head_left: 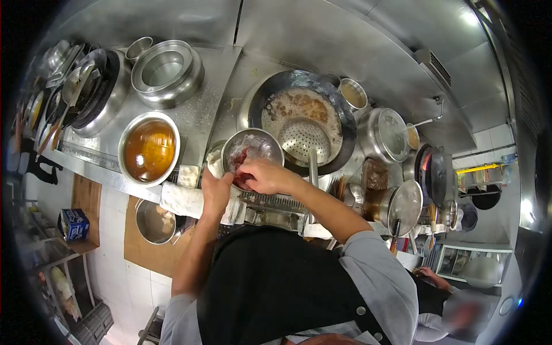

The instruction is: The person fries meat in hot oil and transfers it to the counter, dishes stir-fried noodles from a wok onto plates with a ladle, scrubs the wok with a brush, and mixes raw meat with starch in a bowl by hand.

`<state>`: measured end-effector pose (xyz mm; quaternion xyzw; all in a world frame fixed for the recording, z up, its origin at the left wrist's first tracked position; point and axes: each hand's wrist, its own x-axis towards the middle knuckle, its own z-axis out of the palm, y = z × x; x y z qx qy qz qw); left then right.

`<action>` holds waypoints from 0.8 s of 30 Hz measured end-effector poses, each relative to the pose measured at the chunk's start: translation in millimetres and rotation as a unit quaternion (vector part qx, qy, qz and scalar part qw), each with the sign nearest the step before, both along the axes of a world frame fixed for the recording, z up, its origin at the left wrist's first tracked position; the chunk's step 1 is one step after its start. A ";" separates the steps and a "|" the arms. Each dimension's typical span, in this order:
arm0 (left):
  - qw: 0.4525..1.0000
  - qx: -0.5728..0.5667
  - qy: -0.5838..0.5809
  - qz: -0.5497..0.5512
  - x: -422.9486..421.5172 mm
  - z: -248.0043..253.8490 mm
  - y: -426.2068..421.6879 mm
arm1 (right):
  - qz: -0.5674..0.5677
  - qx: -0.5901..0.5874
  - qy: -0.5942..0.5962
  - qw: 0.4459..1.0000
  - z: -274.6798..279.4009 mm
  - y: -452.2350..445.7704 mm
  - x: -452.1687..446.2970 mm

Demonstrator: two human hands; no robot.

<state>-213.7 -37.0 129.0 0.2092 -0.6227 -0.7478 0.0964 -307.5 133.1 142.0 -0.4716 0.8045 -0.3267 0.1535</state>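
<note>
My left hand [217, 191] is closed on the near left rim of a metal bowl [234, 140], beside a whitish folded cloth [215, 163]. Inside that bowl are dark red pieces that look like raw meat [242, 183]. My right hand [263, 176] reaches over the rim with its fingers closed around some of this meat. Just beyond, a black wok [349, 123] contains bubbling brown liquid. A perforated skimmer [305, 140] rests in the wok, its handle [313, 172] pointing toward me.
To the left stands a bowl of amber oil [150, 153]. Behind it sits a lidded steel pot [168, 75]. A pot [156, 222] is below on cardboard. Lidded pots [393, 135] line the right, where another person [437, 290] stands.
</note>
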 end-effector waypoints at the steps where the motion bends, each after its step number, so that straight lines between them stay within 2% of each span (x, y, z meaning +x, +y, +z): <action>1: 1.000 -0.030 -0.008 0.001 -6.3 7.4 3.5 | 0.002 0.000 -0.002 1.000 4.8 0.9 -5.3; 3: 0.998 -0.061 -0.016 0.002 -18.0 5.2 9.5 | 0.004 0.091 -0.039 0.995 14.7 1.8 -20.6; 4: 1.000 -0.025 -0.010 -0.007 -23.8 -5.4 12.2 | 0.017 0.049 -0.094 0.994 7.5 7.6 -38.4; 5: 1.000 0.010 -0.003 -0.015 -28.5 -10.7 12.9 | -0.067 0.017 -0.285 0.956 36.7 11.8 -42.9; 6: 1.000 0.004 0.012 -0.007 -30.6 -3.0 13.0 | -0.085 -0.060 -0.251 0.962 60.1 19.5 -52.5; 7: 1.000 0.005 0.010 -0.001 -29.7 -5.3 10.1 | -0.147 -0.065 -0.095 0.982 82.8 32.3 -64.3; 9: 0.999 0.035 0.004 -0.007 -26.1 -13.2 4.0 | -0.255 -0.134 -0.096 0.953 75.9 60.9 -103.8; 11: 0.999 0.055 -0.002 0.000 -14.5 -27.6 -1.9 | -0.346 -0.007 -0.035 0.938 52.6 93.2 -151.9; 12: 0.998 0.060 -0.009 0.002 -7.1 -34.6 -4.2 | -0.343 -0.009 -0.033 0.939 36.9 104.1 -170.2; 14: 0.996 0.081 -0.030 0.012 7.8 -27.9 -8.1 | -0.373 0.127 -0.055 0.918 14.8 116.7 -198.9; 15: 0.996 0.081 -0.028 0.017 14.4 -25.8 -11.1 | -0.368 0.126 -0.053 0.920 17.1 120.3 -204.5; 17: 0.995 0.090 -0.031 0.023 26.8 -24.6 -15.2 | -0.280 0.188 0.114 0.935 18.9 130.8 -212.7; 18: 0.995 0.096 -0.029 0.015 31.3 -38.3 -20.3 | -0.360 0.177 0.110 0.909 19.8 134.4 -222.5; 19: 0.995 0.097 -0.030 0.017 35.9 -32.3 -24.5 | -0.358 0.177 0.110 0.910 34.0 129.5 -215.2; 21: 0.996 0.089 -0.029 -0.006 46.4 -13.6 -35.7 | -0.383 0.131 0.208 0.890 97.0 107.4 -177.0; 22: 0.997 0.081 -0.017 -0.001 49.7 -13.9 -39.1 | -0.382 0.129 0.205 0.892 117.8 93.7 -151.6; 24: 0.998 0.070 0.000 0.001 53.7 -12.9 -45.4 | -0.373 -0.051 0.113 0.919 136.3 57.6 -84.7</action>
